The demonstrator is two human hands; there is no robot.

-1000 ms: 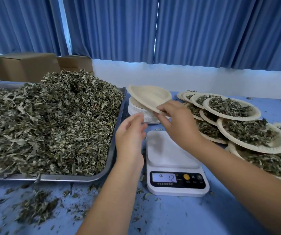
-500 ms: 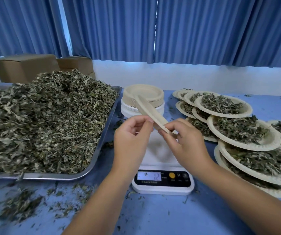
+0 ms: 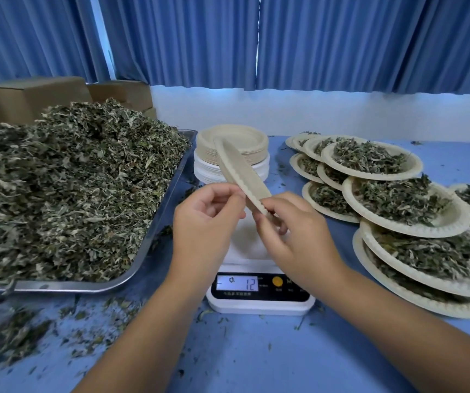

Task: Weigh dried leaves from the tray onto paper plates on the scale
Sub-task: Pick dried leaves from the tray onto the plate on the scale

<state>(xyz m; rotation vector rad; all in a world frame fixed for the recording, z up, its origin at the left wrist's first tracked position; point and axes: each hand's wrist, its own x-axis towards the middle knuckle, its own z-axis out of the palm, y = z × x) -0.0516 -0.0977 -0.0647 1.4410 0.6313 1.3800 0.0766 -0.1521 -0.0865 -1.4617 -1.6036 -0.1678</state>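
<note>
- The left hand and right hand meet above the white digital kitchen scale.
- Both pinch a beige round paper plate with curled fingers and thumb. The left hand pinches its near rim and the right its lower edge.
- The plate is seen edge-on, tilted up and away, in the air over the scale's platform.
- Behind it stands a stack of empty beige and white paper plates.
- The scale's lit display shows 12.
- The heap of dried green leaves fills the shallow metal tray on the left.
- Leaf-filled paper plates overlap on the right of the blue table.
</note>
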